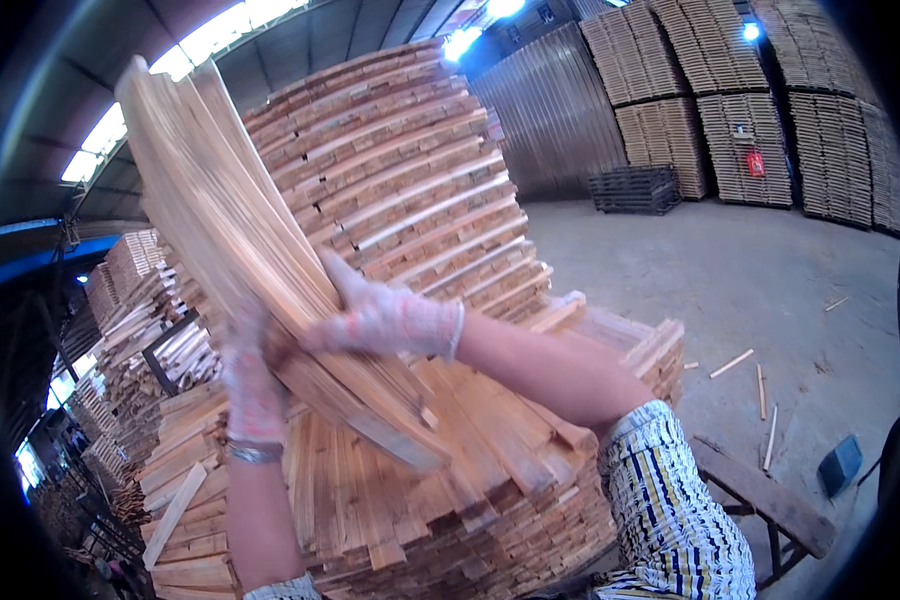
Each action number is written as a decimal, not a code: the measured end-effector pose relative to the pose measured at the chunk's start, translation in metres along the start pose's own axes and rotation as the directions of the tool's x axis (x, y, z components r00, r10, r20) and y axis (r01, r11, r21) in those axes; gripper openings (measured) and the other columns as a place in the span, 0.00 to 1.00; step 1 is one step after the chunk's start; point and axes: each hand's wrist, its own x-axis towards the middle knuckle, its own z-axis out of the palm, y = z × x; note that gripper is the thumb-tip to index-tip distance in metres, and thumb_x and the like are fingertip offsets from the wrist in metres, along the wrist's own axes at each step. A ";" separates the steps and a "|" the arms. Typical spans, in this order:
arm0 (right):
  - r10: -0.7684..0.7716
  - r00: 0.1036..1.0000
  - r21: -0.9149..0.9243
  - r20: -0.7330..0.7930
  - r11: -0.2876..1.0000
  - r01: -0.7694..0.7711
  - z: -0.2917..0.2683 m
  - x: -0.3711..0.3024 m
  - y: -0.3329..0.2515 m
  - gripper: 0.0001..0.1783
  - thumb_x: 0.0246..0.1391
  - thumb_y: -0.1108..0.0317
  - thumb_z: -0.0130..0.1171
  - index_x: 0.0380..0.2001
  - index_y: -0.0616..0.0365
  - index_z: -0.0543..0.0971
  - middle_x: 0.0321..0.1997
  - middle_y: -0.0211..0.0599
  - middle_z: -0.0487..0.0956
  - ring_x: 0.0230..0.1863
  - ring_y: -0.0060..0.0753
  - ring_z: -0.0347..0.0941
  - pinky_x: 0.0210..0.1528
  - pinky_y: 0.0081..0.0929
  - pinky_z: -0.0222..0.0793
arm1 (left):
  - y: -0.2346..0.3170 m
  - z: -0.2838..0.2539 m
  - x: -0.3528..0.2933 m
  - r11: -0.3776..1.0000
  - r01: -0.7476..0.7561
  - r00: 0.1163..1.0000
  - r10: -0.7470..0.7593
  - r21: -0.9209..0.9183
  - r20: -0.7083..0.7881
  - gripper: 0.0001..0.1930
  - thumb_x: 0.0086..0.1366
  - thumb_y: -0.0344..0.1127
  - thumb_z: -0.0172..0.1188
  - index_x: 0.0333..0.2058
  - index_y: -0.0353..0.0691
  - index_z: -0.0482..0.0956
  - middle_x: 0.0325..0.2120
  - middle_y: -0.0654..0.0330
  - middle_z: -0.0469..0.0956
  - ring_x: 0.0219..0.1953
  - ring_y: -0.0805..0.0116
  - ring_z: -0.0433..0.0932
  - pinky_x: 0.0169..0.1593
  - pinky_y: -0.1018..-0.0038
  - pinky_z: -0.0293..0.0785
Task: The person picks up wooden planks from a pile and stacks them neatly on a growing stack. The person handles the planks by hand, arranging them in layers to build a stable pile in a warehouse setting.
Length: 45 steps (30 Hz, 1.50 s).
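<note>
A bundle of long pale wooden boards [235, 220] is held up at a slant, its far end high at the upper left. My left hand [255, 370], in a pale knitted glove, grips the bundle's left side; its fingers are somewhat blurred. From the right, my right hand [385, 315], gloved alike, closes round the boards with the thumb raised along their edge. The bundle's near end hangs over a broad stack of planks [470, 420] laid side by side in front of me.
A tall layered lumber stack [400, 190] rises behind the planks. More wood piles [150, 300] stand at left, and high board stacks [740, 130] line the far right wall. A wooden bench [770, 500], a blue dustpan-like thing [840, 466] and loose sticks [762, 390] are on the right floor.
</note>
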 end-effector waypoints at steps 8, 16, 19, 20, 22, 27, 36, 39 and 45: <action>0.013 1.000 0.209 -0.027 0.978 -0.007 0.054 -0.038 0.177 0.73 0.45 0.42 0.72 0.71 0.67 0.31 0.72 0.59 0.54 0.73 0.44 0.52 0.72 0.33 0.49 | -0.157 -0.027 -0.031 0.917 0.336 0.939 -0.343 -0.217 0.005 0.28 0.61 0.26 0.65 0.59 0.32 0.67 0.48 0.54 0.78 0.43 0.65 0.82 0.50 0.72 0.82; 0.044 0.998 0.734 0.041 0.677 -0.060 0.043 -0.007 0.205 0.69 0.48 0.49 0.73 0.73 0.59 0.31 0.68 0.46 0.62 0.68 0.36 0.60 0.68 0.32 0.60 | -0.150 0.000 0.000 0.971 0.237 0.970 -0.239 -0.029 -0.051 0.24 0.65 0.37 0.60 0.57 0.32 0.71 0.53 0.51 0.75 0.54 0.61 0.77 0.57 0.67 0.77; 0.206 0.965 0.809 0.162 0.533 -0.249 0.013 -0.005 0.234 0.50 0.53 0.43 0.66 0.68 0.59 0.55 0.60 0.44 0.72 0.59 0.35 0.71 0.60 0.34 0.72 | -0.130 0.027 0.035 0.867 0.478 0.877 -0.480 -0.139 0.024 0.27 0.68 0.53 0.52 0.54 0.35 0.75 0.45 0.51 0.80 0.43 0.66 0.82 0.48 0.72 0.81; 0.248 0.943 0.865 0.221 0.396 -0.307 0.009 -0.003 0.235 0.47 0.53 0.39 0.64 0.66 0.59 0.62 0.58 0.45 0.75 0.57 0.37 0.74 0.58 0.36 0.75 | -0.132 0.019 0.041 0.853 0.500 0.866 -0.497 -0.152 0.057 0.30 0.66 0.55 0.55 0.56 0.36 0.73 0.46 0.51 0.79 0.45 0.65 0.81 0.50 0.69 0.80; 0.280 0.929 0.925 0.243 0.221 -0.308 0.013 0.000 0.243 0.46 0.52 0.35 0.61 0.63 0.59 0.65 0.55 0.47 0.77 0.54 0.39 0.77 0.54 0.42 0.78 | -0.121 0.022 0.039 0.748 0.658 0.746 -0.663 -0.083 -0.060 0.33 0.62 0.55 0.61 0.57 0.36 0.71 0.47 0.51 0.78 0.48 0.62 0.79 0.51 0.66 0.79; 0.452 0.844 0.907 0.289 0.154 -0.393 0.023 -0.030 0.249 0.39 0.54 0.43 0.64 0.58 0.61 0.71 0.53 0.48 0.79 0.50 0.40 0.79 0.52 0.41 0.79 | -0.185 0.021 -0.001 0.656 0.743 0.667 -0.742 -0.133 0.061 0.29 0.60 0.48 0.64 0.54 0.34 0.73 0.46 0.49 0.79 0.44 0.57 0.81 0.47 0.58 0.81; 0.734 0.633 0.684 0.245 0.332 -0.650 0.013 -0.051 0.258 0.28 0.54 0.58 0.66 0.52 0.66 0.71 0.44 0.45 0.80 0.39 0.36 0.82 0.38 0.34 0.83 | -0.245 0.008 -0.045 0.475 0.845 0.473 -0.878 -0.245 -0.069 0.19 0.60 0.44 0.60 0.43 0.35 0.79 0.33 0.51 0.82 0.30 0.56 0.83 0.35 0.64 0.84; 0.764 0.643 0.499 0.054 0.537 -0.680 -0.016 -0.062 0.263 0.38 0.46 0.59 0.74 0.53 0.66 0.66 0.43 0.44 0.78 0.38 0.33 0.80 0.34 0.29 0.82 | -0.266 -0.011 -0.052 0.444 0.850 0.451 -0.892 -0.284 -0.043 0.19 0.60 0.43 0.60 0.42 0.34 0.80 0.32 0.50 0.82 0.31 0.56 0.83 0.37 0.65 0.84; 0.749 0.652 -0.382 -0.118 0.572 -0.726 -0.086 -0.074 0.256 0.56 0.45 0.55 0.70 0.69 0.65 0.49 0.57 0.60 0.73 0.54 0.51 0.75 0.56 0.36 0.70 | -0.290 -0.037 -0.067 0.416 0.828 0.446 -0.895 -0.375 -0.008 0.22 0.60 0.47 0.59 0.46 0.35 0.79 0.36 0.51 0.82 0.33 0.57 0.83 0.38 0.64 0.83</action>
